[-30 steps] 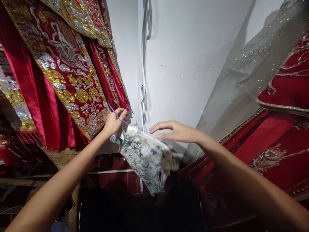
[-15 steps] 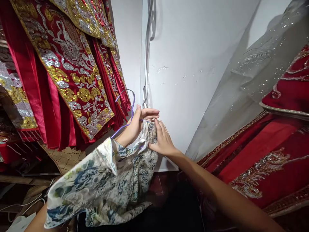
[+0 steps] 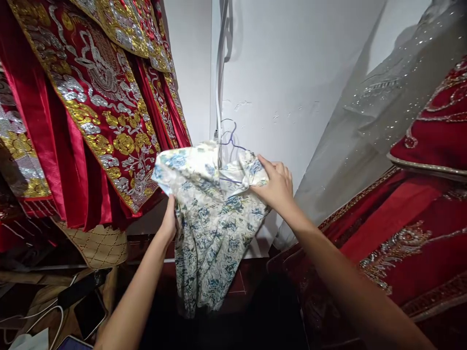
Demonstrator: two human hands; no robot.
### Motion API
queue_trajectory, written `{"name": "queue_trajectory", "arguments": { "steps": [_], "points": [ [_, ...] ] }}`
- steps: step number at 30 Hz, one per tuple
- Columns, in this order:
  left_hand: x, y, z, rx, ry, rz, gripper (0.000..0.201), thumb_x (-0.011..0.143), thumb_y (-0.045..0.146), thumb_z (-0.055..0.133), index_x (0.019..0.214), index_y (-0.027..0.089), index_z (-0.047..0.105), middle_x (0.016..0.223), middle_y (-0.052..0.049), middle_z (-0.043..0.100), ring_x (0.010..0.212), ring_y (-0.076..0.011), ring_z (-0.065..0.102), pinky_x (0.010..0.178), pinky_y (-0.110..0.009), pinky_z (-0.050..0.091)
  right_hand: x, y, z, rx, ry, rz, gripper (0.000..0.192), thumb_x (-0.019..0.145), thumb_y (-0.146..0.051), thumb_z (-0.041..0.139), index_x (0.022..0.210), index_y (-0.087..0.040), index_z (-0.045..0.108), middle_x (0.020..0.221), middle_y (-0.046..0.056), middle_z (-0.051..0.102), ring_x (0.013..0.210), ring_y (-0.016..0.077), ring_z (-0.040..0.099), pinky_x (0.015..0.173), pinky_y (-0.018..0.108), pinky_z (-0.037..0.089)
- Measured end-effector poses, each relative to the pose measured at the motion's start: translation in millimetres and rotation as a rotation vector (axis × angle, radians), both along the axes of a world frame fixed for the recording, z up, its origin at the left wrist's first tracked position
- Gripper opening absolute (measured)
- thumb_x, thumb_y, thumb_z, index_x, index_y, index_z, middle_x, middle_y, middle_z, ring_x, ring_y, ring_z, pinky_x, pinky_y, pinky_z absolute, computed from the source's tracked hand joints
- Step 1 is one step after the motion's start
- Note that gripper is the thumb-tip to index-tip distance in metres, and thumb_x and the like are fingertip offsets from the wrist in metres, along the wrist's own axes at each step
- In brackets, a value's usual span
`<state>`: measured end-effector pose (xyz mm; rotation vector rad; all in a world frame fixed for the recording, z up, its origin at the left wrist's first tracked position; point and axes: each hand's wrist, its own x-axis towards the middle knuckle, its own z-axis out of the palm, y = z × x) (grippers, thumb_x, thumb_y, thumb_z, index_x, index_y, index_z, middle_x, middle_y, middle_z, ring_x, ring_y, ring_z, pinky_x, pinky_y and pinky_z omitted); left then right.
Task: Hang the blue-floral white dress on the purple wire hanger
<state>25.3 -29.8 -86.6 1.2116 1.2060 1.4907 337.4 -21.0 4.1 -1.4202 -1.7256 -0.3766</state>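
Note:
A white shirt (image 3: pixel 219 228) with a blue and green print hangs in front of me, its collar toward the top and its body drooping below. Inside its neck sits a thin purple hanger (image 3: pixel 232 138), whose dark hook sticks up out of the opening. At the shirt's right shoulder, my right hand (image 3: pixel 276 186) is closed on the cloth, thumb on top. My left hand (image 3: pixel 169 221) grips the left sleeve's edge from below; its thumb shows, and the other fingers are hidden by the fabric.
Red robes with gold and silver embroidery (image 3: pixel 124 141) hang on the left. A white wall (image 3: pixel 270 73) with a hanging white strap is ahead. Sparkly white tulle (image 3: pixel 339 146) and a red beaded garment (image 3: pixel 412 209) fill the right. Phones and cables lie on a wooden stool (image 3: pixel 111 287) at lower left.
My left hand has come out of the shirt's neck and moved to the left sleeve edge. The shirt has swung upright and spread out, with the hanger now centred in its neck.

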Motion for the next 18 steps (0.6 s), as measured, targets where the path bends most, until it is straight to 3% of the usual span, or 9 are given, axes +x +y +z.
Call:
{"name": "queue_trajectory", "arguments": {
  "steps": [3, 7, 10, 12, 14, 16, 18],
  "points": [
    [9, -21, -34.2, -0.049, -0.065, 0.135, 0.060, 0.077, 0.060, 0.069, 0.122, 0.022, 0.062, 0.123, -0.011, 0.068, 0.126, -0.0301, 0.058, 0.102, -0.040, 0.050, -13, -14, 0.6, -0.019, -0.059, 0.163, 0.087, 0.073, -0.032, 0.070, 0.152, -0.035, 0.036, 0.137, 0.011, 0.047, 0.128, 0.0426, 0.042, 0.104, 0.062, 0.034],
    [26, -53, -57.9, -0.042, -0.189, 0.136, 0.048, 0.082, 0.052, 0.068, 0.117, 0.020, 0.065, 0.129, -0.011, 0.066, 0.128, -0.0289, 0.057, 0.107, -0.040, 0.046, -29, -47, -25.8, -0.090, 0.041, 0.483, 0.069, 0.080, -0.025, 0.061, 0.145, -0.039, 0.046, 0.153, -0.001, 0.041, 0.143, 0.0353, 0.032, 0.116, 0.059, 0.027],
    [38, -72, -63.6, -0.092, -0.285, 0.115, 0.047, 0.082, 0.050, 0.069, 0.118, 0.021, 0.066, 0.126, -0.010, 0.068, 0.126, -0.0284, 0.059, 0.105, -0.039, 0.048, -55, -73, -73.5, -0.154, 0.413, 0.511, 0.053, 0.085, -0.032, 0.060, 0.137, -0.034, 0.055, 0.138, 0.005, 0.057, 0.129, 0.0325, 0.050, 0.111, 0.056, 0.037],
    [44, -81, -63.7, -0.114, -0.326, 0.098, 0.047, 0.080, 0.049, 0.072, 0.117, 0.020, 0.066, 0.123, -0.010, 0.070, 0.124, -0.0287, 0.060, 0.104, -0.039, 0.049, -75, -86, -112.9, -0.269, 0.693, 0.508, 0.045, 0.088, -0.038, 0.057, 0.132, -0.031, 0.057, 0.117, 0.009, 0.066, 0.108, 0.0312, 0.062, 0.095, 0.053, 0.050],
    [47, -87, -61.4, -0.125, -0.354, 0.070, 0.048, 0.078, 0.048, 0.074, 0.116, 0.020, 0.067, 0.120, -0.009, 0.071, 0.123, -0.0293, 0.061, 0.105, -0.040, 0.049, -93, -95, -148.0, -0.361, 0.939, 0.480, 0.037, 0.089, -0.043, 0.056, 0.124, -0.031, 0.059, 0.103, 0.009, 0.068, 0.095, 0.0302, 0.065, 0.086, 0.050, 0.053],
    [49, -92, -57.4, -0.135, -0.369, 0.058, 0.048, 0.077, 0.048, 0.075, 0.116, 0.020, 0.067, 0.119, -0.008, 0.071, 0.122, -0.0294, 0.062, 0.106, -0.041, 0.048, -105, -101, -169.8, -0.428, 1.083, 0.471, 0.030, 0.088, -0.049, 0.057, 0.111, -0.030, 0.061, 0.093, 0.007, 0.068, 0.082, 0.0285, 0.065, 0.077, 0.047, 0.054],
    [50, -97, -53.0, -0.155, -0.390, 0.065, 0.049, 0.077, 0.047, 0.076, 0.118, 0.022, 0.066, 0.120, -0.008, 0.071, 0.120, -0.0296, 0.063, 0.106, -0.042, 0.049, -108, -103, -175.2, -0.487, 1.137, 0.492, 0.026, 0.086, -0.051, 0.059, 0.100, -0.029, 0.060, 0.087, 0.005, 0.067, 0.073, 0.0263, 0.062, 0.069, 0.043, 0.051]
  ]
}}
